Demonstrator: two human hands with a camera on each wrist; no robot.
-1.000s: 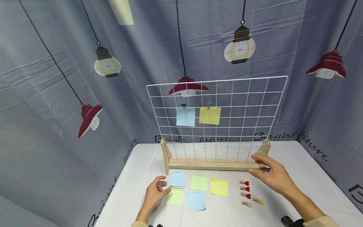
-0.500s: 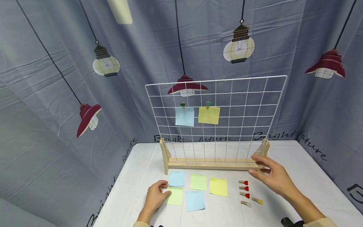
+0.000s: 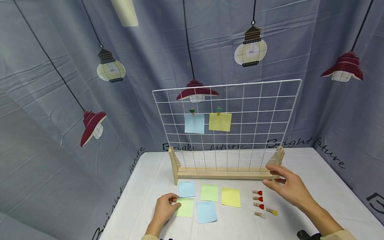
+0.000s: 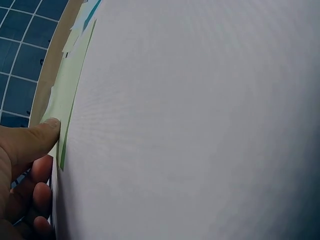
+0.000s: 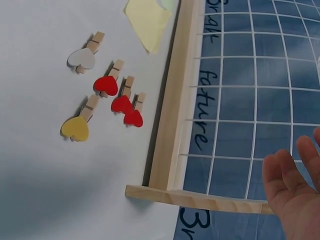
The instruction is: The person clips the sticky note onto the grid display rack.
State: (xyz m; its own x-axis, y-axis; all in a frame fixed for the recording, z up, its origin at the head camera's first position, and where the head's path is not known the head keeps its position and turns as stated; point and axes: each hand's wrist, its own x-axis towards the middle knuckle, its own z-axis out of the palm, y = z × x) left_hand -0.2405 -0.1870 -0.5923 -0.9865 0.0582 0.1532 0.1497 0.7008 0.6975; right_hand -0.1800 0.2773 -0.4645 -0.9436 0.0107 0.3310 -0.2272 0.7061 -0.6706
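Note:
In the head view my left hand point(image 3: 164, 209) is at the left edge of a light green sticky note point(image 3: 185, 207) lying at the front left. Its thumb point(image 4: 45, 131) overlaps the note's edge in the left wrist view, and the curled fingers sit just below, pinching that edge. My right hand point(image 3: 288, 185) hovers near the right end of the wire grid stand point(image 3: 225, 175), fingers loosely bent and nothing in them. On the grid point(image 3: 258, 113) hang a blue note point(image 3: 194, 124) and a yellow note point(image 3: 220, 122), each under a green heart clothespin.
Beside the pinched note lie two blue notes point(image 3: 206, 212), another green one point(image 3: 209, 193) and a yellow one point(image 3: 231, 197). Several heart clothespins, red point(image 5: 106, 85), white point(image 5: 82, 58) and yellow point(image 5: 75, 129), rest at the right. A patterned curtain point(image 3: 135, 100) surrounds the white table point(image 3: 126, 213).
My left hand has moved slightly down onto the green note's left edge, and its thumb and forefinger have drawn together there. The right hand has hardly moved.

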